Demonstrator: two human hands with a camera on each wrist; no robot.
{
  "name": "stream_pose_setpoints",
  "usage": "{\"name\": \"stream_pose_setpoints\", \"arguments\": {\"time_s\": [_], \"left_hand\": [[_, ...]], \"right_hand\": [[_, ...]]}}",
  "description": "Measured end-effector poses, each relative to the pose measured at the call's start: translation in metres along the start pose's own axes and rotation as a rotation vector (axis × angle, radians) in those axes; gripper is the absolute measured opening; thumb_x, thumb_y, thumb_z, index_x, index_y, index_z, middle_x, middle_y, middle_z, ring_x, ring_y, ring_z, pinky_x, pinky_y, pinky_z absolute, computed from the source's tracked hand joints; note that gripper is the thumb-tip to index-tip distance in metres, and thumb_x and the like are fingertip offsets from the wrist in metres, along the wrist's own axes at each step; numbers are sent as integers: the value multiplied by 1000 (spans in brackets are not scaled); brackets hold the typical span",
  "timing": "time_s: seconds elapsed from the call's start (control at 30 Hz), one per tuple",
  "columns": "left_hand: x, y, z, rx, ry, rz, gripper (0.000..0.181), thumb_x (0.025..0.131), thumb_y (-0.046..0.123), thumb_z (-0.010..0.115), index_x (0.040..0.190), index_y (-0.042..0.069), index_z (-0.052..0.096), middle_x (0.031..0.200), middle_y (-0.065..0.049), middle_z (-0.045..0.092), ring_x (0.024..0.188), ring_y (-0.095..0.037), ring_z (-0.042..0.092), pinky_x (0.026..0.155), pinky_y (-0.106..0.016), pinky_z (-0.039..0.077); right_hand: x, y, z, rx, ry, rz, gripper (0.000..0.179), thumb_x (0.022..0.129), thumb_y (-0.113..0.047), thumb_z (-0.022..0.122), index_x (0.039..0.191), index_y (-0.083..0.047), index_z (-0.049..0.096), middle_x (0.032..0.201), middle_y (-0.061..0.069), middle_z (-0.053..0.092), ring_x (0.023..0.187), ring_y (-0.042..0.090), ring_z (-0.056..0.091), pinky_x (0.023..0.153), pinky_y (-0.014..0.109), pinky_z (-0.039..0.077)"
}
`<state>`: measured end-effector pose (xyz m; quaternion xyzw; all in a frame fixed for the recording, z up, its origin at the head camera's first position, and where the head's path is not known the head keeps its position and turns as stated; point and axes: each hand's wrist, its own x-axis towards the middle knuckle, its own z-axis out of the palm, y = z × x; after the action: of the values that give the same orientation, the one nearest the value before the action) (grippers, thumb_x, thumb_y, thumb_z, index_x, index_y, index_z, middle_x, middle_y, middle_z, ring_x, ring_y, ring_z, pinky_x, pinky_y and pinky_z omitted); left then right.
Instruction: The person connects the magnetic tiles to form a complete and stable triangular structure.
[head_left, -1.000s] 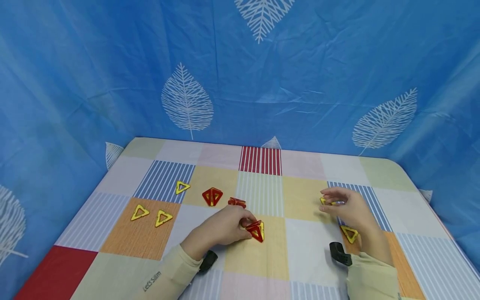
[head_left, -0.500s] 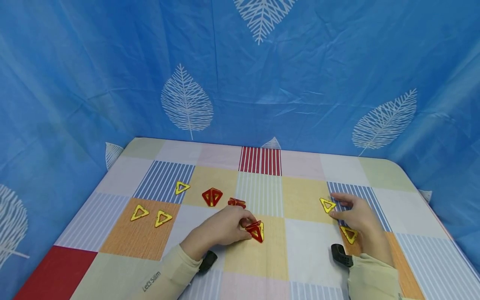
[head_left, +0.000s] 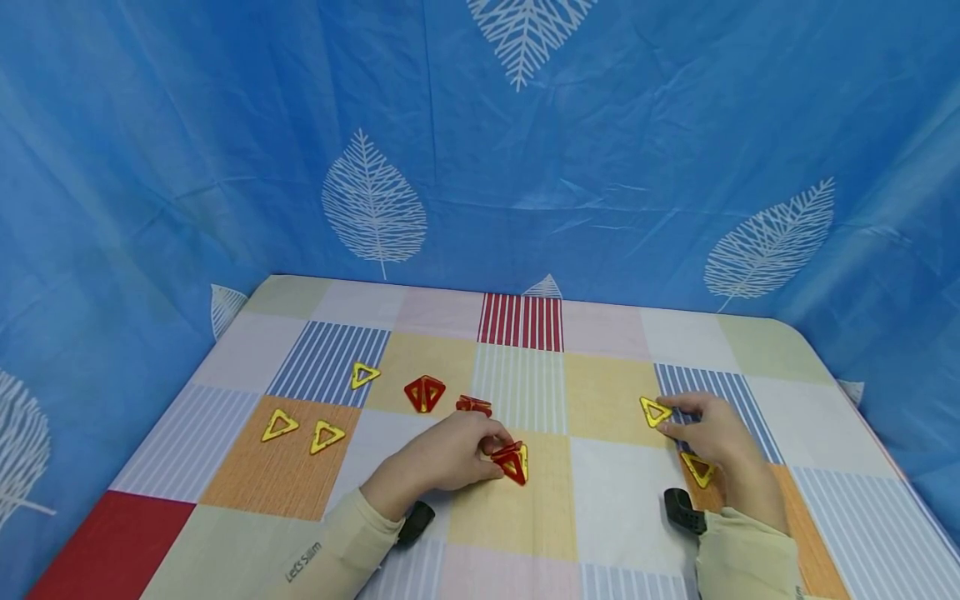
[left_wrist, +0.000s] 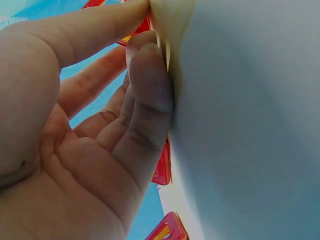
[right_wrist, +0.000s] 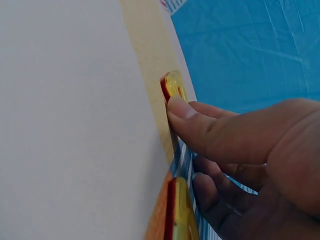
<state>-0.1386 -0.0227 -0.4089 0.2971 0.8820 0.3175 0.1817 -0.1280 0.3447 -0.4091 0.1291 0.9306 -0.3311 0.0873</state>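
Five yellow triangles (head_left: pixel 328 444), three red pieces (head_left: pixel 416 393).

Worktop (head_left: pixel 517 521): rounded at the far corners, with plain and striped patches all over.
Far left triangle (head_left: pixel 367 381): yellow, mostly on blue stripes.
Near left triangles (head_left: pixel 281 432): two yellow ones, side by side on an orange patch, apart.
Far red piece (head_left: pixel 424 392): on a pale yellow patch, left of the middle.
Half-hidden red piece (head_left: pixel 474 405): just right of that one.
Far right triangle (head_left: pixel 656 403): yellow, lying on pale yellow.
Near right triangle (head_left: pixel 693 469): yellow on top, red underneath, mostly on orange.
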Motion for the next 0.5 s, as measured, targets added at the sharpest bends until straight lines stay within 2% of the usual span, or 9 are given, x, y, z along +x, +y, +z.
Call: {"name": "stream_pose_setpoints", "arguments": {"time_s": [0.17,0.33,0.5], "left_hand": [[0,-1,0,-5,-4,3,32,84,16,83,114,12,74,83,10,58,76,-7,54,73,-25,46],[1,0,0,-6,-7,-2,32,84,17,83,115,12,74,84,10,58,77,-8,54,73,-25,46],[0,0,0,-1,-8,1,32,84,16,83,115,12,73,84,10,58,77,-7,54,74,-25,46]], "right_hand": [[0,-2,0,23,5,10,43,91,-17,77,129,0,65,118,25,53,97,37,48,69,35,48],[1,-1,2,39,27,-35,42,92,-19,76,126,3,64,106,17,62,90,30,55,66,32,49],[2,-1,4,54,43,-64,43,92,-22,77,124,4,66,107,19,68,92,29,61,67,31,51]]}}
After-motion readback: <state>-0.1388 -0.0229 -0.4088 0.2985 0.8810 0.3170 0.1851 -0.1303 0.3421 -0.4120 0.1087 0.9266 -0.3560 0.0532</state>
